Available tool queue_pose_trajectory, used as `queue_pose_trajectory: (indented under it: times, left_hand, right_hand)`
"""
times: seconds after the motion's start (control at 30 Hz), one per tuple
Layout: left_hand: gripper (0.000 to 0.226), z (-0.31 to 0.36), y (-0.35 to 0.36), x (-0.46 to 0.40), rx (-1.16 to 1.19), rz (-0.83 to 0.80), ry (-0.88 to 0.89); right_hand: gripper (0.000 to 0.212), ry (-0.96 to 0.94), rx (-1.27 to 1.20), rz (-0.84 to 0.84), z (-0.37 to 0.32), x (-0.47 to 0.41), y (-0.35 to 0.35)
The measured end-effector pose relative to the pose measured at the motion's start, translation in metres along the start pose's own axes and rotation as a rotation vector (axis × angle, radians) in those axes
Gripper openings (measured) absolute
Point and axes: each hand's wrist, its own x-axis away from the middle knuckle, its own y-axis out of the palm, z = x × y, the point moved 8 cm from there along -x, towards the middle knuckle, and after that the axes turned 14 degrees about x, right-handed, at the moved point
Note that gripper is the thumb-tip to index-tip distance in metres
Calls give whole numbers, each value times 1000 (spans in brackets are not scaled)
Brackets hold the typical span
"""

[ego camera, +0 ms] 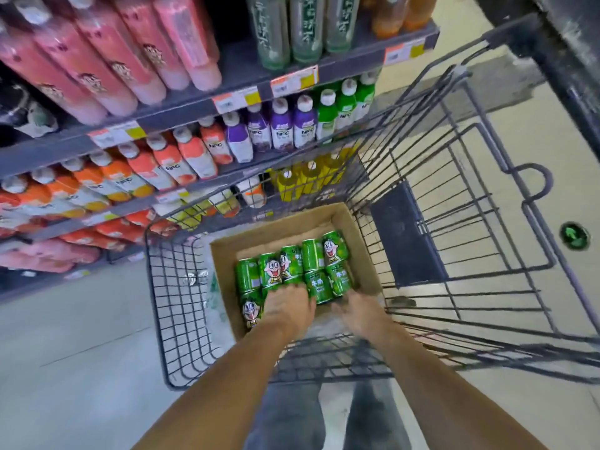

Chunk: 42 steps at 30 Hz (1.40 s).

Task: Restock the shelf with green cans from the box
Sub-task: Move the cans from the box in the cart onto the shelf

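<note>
— Where are the cans (292, 271) kept?
— In the box (279, 227), set in the cart (175, 306).
— And the hands?
— The left hand (289, 306) is laid over the cans, its grasp hidden; the right hand (360, 311) is lowered beside them, its grip not discernible.

1. 2 hands in the box: left hand (289, 305), right hand (357, 311).
2. 1 cardboard box (341, 222), inside 1 wire cart (454, 190).
3. Green cans (313, 254): about 9 were visible; some were hidden under the hands, so the exact count was uncertain.
4. Purple bottles (281, 128) on the shelf: 4 counted.
</note>
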Motion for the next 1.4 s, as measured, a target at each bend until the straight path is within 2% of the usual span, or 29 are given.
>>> queue_pose_trajectory:
  times: [0.07,0.13,0.3,0.4,0.53,0.67,0.83,1.1,1.17,1.27,1.4]
  left_hand:
    - [40,3,-3,-29,8,-1,-12]
    - [36,17,-2,-65,-69,2,68]
    - [35,38,19,-140,-102,-11,126]
    - [37,41,36,-182,-102,69,116]
    - [50,32,45,-228,-31,157,-20]
    - [59,21,56,-263,99,160,-112]
    - [81,15,67,-277,139,164,-190]
    - [53,13,54,-278,471,327,-190]
    - [60,15,53,-274,544,368,-166]
    - [71,14,54,-270,687,343,-166]
    - [82,24,48,-258,667,279,-79]
  right_hand:
    - [48,28,-12,-22,3,-26,1]
    - [43,39,-68,-6,8,-54,2]
    - [42,99,-101,24,27,-117,22]
    - [48,122,-56,24,37,-150,34]
    - [40,148,-181,16,52,-187,51]
    - [55,181,-293,-11,60,-210,63]
    - [51,137,-330,-90,63,-225,67]
    - [43,129,-361,-2,62,-219,59]
    - [47,159,-357,41,63,-212,59]
    - [50,208,-352,87,65,-200,54]
    - [53,254,-322,121,71,-178,43]
